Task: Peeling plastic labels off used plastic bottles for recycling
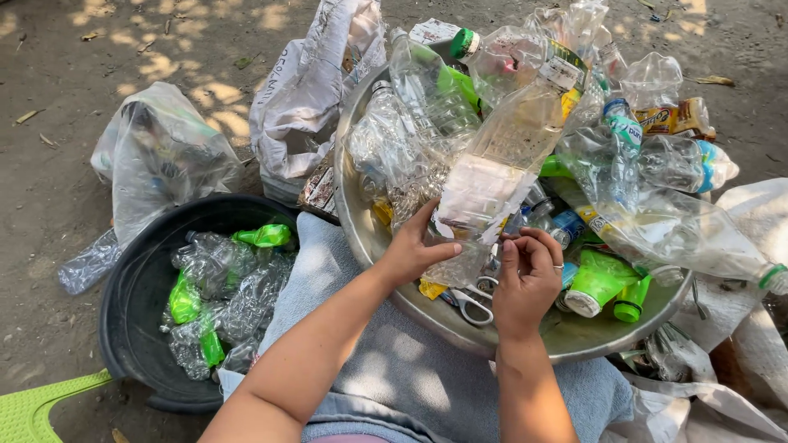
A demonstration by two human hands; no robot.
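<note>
My left hand (pixel 414 250) grips the lower part of a large clear plastic bottle (pixel 501 152) that leans up and to the right over a metal basin (pixel 355 221). My right hand (pixel 525 275) pinches the edge of the bottle's whitish label (pixel 476 193) near its base. The basin rests on my lap and is heaped with several crushed clear and green plastic bottles. White-handled scissors (pixel 469 305) lie in the basin just below my hands.
A black tub (pixel 135 287) at the left holds crushed clear and green bottles. Behind it lie a clear plastic bag (pixel 160 152) and a white sack (pixel 304 98). More sacks lie at the right on the dirt ground. A green plastic edge (pixel 37 406) shows bottom left.
</note>
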